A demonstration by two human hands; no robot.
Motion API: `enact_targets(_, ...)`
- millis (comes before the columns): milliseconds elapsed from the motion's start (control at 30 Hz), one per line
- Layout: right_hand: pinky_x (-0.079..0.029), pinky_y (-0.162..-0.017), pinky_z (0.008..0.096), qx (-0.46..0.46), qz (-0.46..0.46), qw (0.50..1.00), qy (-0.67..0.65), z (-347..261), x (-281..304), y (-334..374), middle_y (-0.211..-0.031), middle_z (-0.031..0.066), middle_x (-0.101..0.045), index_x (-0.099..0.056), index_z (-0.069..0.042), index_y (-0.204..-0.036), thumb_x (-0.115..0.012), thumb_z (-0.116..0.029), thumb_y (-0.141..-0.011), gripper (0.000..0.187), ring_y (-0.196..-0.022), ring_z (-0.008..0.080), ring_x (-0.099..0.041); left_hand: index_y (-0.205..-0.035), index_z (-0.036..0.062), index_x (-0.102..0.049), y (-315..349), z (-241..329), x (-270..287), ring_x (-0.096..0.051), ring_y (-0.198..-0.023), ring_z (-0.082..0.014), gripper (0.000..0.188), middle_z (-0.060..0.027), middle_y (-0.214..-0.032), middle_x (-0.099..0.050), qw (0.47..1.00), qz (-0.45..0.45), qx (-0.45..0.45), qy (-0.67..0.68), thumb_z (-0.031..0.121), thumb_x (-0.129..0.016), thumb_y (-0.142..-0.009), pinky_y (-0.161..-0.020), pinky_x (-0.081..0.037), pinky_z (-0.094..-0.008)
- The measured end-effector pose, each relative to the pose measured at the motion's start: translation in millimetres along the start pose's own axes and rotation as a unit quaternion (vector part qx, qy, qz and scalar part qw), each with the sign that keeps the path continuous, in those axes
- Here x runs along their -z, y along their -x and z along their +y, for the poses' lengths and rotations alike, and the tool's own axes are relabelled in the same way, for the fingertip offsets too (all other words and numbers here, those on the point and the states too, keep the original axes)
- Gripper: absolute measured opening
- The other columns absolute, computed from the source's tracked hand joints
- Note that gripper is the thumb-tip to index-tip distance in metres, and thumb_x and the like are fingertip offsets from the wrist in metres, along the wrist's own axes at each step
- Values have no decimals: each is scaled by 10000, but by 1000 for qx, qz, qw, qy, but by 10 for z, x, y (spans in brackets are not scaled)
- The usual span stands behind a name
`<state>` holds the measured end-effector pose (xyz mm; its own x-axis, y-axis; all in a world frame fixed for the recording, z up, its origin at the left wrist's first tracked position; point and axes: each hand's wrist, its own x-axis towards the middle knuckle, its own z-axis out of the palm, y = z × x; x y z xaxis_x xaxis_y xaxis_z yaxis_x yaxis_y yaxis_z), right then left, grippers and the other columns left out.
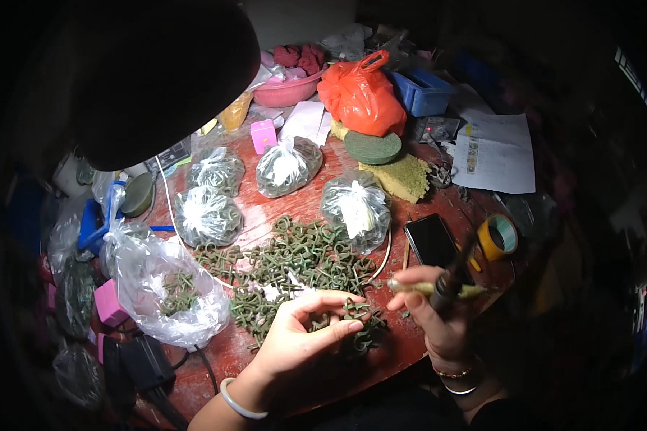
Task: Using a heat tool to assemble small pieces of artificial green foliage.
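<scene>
A heap of small dark green hook- or ring-shaped pieces (pixel 302 251) is spread over the middle of the red table. At its near edge, my left hand (pixel 302 327) pinches one small green piece (pixel 356 307) between thumb and fingers. To the right of it, my right hand (pixel 435 316) is closed around a slim tool with a dark shaft (pixel 449 284) and a yellowish-green stick-like part (pixel 471 290). The tool's light tip points left toward the piece, apart from it. Shadow hides the tool's exact kind.
Several knotted clear bags of green pieces, including one (pixel 289 169), stand behind the heap. An opened clear bag (pixel 172 302) lies left. A phone (pixel 431 241) and yellow tape roll (pixel 497 237) are at right. A dark lamp head (pixel 165 79) overhangs. Cables (pixel 208 370) cross the table.
</scene>
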<state>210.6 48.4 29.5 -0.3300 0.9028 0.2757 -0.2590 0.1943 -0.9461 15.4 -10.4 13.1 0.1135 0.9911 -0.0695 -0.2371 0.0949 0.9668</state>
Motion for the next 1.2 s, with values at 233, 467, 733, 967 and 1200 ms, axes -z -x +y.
enact_targets(233,-524,-731,289,44,-93,985,140,5,61,74,-962,118,-669,-632,16,-1064,-673,31,-811,256,-836,192,-664,-1139,21,-591,-1,-2,-39,-546,-669,-51,285,-105,-1040,-683,978,16,52,203,18,-658,-862,-549,-415,-184)
enact_targets(467,-515,-786,296,37,-106,982,154,58,-13,33,-971,130,-667,-631,20,-1065,-621,54,-816,251,-893,192,-656,-1119,23,-613,-18,-65,-18,-508,-623,-39,249,-97,-999,-686,953,10,101,284,38,-645,-872,-538,-386,-162)
enact_targets(733,-518,-764,295,107,-107,960,234,-80,-28,-51,-958,122,-669,-637,12,-1059,-625,57,-805,258,-865,194,-657,-1114,24,-618,-6,-10,-9,-458,-576,-23,242,-40,-988,-657,946,16,135,295,86,-646,-882,-427,-301,-120)
enact_targets(967,-502,-723,282,44,-147,974,165,-84,-9,-58,-927,101,-661,-634,7,-1057,-629,32,-829,229,-827,163,-639,-1161,19,-609,-9,-40,-23,-481,-609,-28,286,-63,-960,-661,945,12,127,301,52,-642,-879,-484,-347,-139)
enact_targets(1200,-497,-719,234,-14,-18,996,84,-79,-24,-77,-936,57,-658,-634,36,-1037,-617,2,-886,155,-809,76,-605,-1118,30,-608,-22,-25,-36,-554,-692,-58,263,-138,-1089,-650,963,42,89,249,1,-640,-858,-524,-389,-162)
